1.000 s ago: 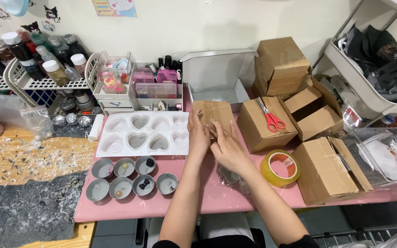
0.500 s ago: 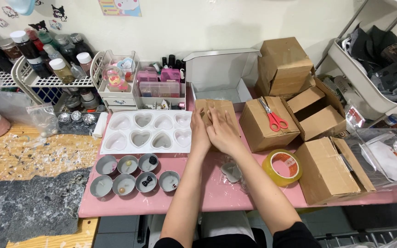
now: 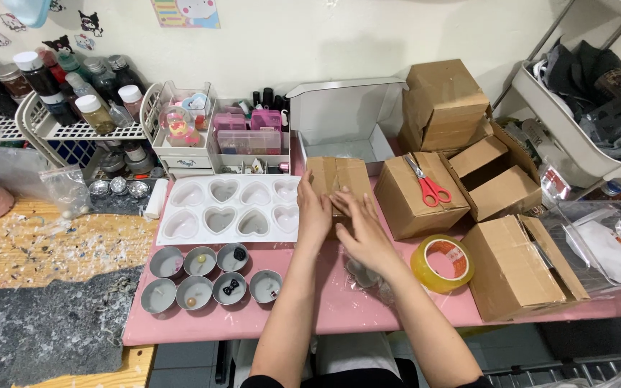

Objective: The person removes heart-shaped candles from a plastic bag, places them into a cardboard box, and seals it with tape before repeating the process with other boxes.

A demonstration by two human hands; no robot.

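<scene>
Both hands rest on a small cardboard box (image 3: 339, 179) on the pink table (image 3: 339, 305): the left hand (image 3: 313, 212) against its left side, the right hand (image 3: 362, 226) flat over its near end. A heart mould (image 3: 228, 210) lies just left; scissors (image 3: 425, 183) lie on a box (image 3: 415, 205) to the right, with a tape roll (image 3: 441, 263) near it.

Brown cardboard boxes (image 3: 433, 190) crowd the pink table's (image 3: 325, 302) right side.

- The left hand (image 3: 313, 213) and right hand (image 3: 361, 226) hide the near part of the small brown cardboard box (image 3: 339, 176).
- The clear crumpled plastic bag (image 3: 365, 276) lies partly under the right wrist.
- The top edge cuts off the wall stickers.
</scene>
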